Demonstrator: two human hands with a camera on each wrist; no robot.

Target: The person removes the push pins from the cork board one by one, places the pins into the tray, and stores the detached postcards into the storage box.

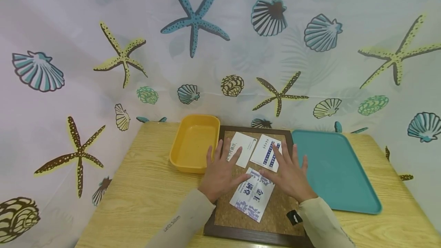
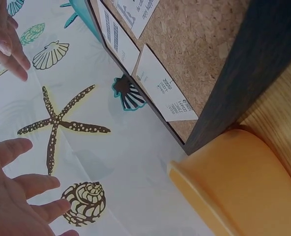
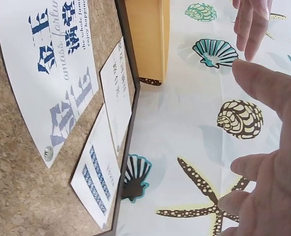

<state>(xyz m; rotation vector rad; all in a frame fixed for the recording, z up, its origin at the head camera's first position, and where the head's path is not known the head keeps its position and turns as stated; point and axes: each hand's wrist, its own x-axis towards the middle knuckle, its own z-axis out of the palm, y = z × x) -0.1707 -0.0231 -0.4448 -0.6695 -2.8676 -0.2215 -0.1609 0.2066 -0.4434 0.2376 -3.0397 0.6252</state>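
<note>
A framed corkboard [image 1: 255, 235] lies on the table with three printed cards on it. Closest to me is the larger card [image 1: 256, 198], with purple and dark blue lettering; in the right wrist view a small round silvery piece [image 3: 48, 154] shows at its corner. Farther back are a white card [image 1: 245, 145] with dark writing and a white card with blue bands [image 1: 262, 149]. Over the board's left side my left hand [image 1: 220, 173] spreads its fingers, holding nothing. My right hand [image 1: 289, 171], also spread and holding nothing, is over the right side. In the head view, both partly cover the cards.
Left of the board stands a yellow-orange tray [image 1: 193, 169]. A flat teal tray [image 1: 335, 167] lies to its right. By my right cuff is a small black piece [image 1: 294, 217] I cannot identify. A shell-and-starfish cloth [image 1: 220, 60] hangs behind the wooden table [image 1: 138, 202].
</note>
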